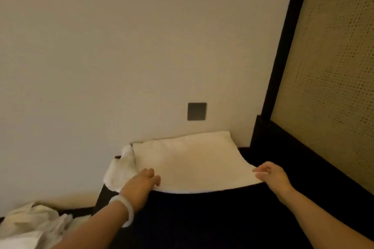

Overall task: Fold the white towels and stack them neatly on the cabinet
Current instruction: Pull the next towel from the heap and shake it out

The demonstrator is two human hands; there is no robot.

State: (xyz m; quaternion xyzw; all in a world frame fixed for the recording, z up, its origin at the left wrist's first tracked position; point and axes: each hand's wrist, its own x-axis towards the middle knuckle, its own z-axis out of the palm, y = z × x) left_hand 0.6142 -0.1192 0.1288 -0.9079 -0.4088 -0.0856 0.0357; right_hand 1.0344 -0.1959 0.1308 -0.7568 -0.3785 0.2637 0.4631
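Mid-fold, my left hand (144, 180) and right hand (271, 176) grip the white towel (192, 163) by its near corners; next, I must lift them evenly across.

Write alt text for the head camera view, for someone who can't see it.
The left hand and right hand grip the near corners of a white towel spread flat on a dark cabinet top. A crumpled towel lies beside it on the left, near a plain wall.

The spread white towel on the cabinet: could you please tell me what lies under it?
The dark cabinet top shows below its near edge; the towel hides the rest, so anything else beneath cannot be seen.
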